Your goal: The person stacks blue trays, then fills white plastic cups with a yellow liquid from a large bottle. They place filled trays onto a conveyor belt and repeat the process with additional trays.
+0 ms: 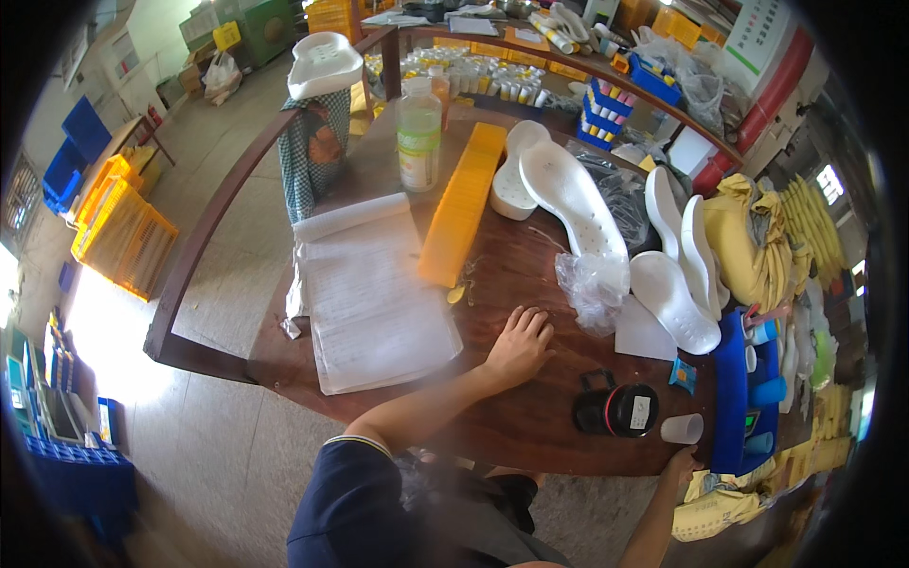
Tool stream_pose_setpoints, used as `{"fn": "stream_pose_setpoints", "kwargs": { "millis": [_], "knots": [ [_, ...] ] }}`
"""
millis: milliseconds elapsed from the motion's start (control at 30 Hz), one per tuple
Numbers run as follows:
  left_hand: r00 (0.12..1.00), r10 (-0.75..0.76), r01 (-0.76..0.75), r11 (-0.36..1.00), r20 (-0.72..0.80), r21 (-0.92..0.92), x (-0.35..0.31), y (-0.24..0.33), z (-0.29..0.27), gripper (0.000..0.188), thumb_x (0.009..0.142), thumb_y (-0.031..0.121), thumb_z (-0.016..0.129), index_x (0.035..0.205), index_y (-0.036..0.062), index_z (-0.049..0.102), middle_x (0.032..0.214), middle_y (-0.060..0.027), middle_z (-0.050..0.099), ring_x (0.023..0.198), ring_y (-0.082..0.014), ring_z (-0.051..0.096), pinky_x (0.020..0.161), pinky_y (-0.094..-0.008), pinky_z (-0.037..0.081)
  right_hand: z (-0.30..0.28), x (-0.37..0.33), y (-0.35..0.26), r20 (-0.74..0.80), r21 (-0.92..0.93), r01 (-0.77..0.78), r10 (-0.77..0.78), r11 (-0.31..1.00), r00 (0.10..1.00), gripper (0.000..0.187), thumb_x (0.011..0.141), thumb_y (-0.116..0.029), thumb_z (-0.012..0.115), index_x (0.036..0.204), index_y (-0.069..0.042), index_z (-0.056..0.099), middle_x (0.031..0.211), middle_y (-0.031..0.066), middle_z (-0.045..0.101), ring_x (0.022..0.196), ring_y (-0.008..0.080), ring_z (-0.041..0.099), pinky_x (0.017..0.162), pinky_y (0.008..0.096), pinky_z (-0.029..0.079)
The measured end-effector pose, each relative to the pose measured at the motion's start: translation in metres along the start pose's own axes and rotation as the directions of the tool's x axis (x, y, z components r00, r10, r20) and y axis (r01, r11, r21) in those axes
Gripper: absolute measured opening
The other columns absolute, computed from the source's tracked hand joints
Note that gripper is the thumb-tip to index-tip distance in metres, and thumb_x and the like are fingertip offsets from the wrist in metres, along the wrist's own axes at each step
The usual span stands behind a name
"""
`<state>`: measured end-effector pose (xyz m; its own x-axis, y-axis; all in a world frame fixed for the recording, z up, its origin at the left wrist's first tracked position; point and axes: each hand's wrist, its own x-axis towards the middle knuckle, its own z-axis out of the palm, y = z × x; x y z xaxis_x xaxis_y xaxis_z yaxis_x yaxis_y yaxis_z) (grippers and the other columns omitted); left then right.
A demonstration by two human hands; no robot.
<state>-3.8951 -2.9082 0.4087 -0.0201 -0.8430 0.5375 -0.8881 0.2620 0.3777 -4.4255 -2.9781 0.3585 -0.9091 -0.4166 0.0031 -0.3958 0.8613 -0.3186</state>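
Note:
My left hand [521, 346] lies palm down on the brown wooden table [464, 407], fingers stretched and holding nothing. Beyond it is a crumpled clear plastic bag [592, 289], touching a long white foam shoe sole [573, 194]. At the table's near right edge, my right hand [682, 463] is beside a small translucent cup [682, 429] and a blue bin [729, 407]; its fingers are mostly hidden. A black lidded mug [615, 410] with a handle stands between the two hands. To the left of my left hand, an open notebook [379, 293] with handwritten pages lies flat.
An orange plastic strip [464, 204] lies beyond the notebook, near a clear bottle [418, 137]. More white soles [674, 301] and a small blue packet [682, 376] are at right. A wooden rail [222, 204] borders the left side. Orange crates [123, 232] stand on the floor.

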Motion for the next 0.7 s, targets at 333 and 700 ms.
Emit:
{"fn": "stream_pose_setpoints", "kwargs": {
  "millis": [333,700],
  "knots": [
    [1.0,0.001,0.0,1.0,0.021,-0.011,0.0,-0.001,0.002,0.043,0.081,0.029,0.07,0.11,0.0008,0.056,0.125,-0.018,0.052,0.123,-0.0354,0.045,0.108,-0.0506,0.032,-0.01,-0.018,-0.006,0.002,-0.017,0.006,-0.006,1.0,1.0,0.088,0.094,-0.056,0.044,0.147,0.009,0.018,0.139,0.0369,0.039,0.121,0.0462,0.051,0.1,0.0516,0.044],
    [0.999,-0.013,0.014,1.0,0.037,-0.011,-0.002,-0.002,0.006,0.041,0.084,0.029,0.065,0.113,0.0007,0.055,0.127,-0.0185,0.05,0.125,-0.0362,0.043,0.109,-0.0517,0.031,-0.013,-0.026,-0.007,-0.046,0.076,0.042,-0.039,0.996,0.998,0.079,0.094,-0.051,0.046,0.149,-0.001,0.018,0.133,0.0389,0.042,0.116,0.052,0.051,0.094,0.0581,0.047]
  ]
}}
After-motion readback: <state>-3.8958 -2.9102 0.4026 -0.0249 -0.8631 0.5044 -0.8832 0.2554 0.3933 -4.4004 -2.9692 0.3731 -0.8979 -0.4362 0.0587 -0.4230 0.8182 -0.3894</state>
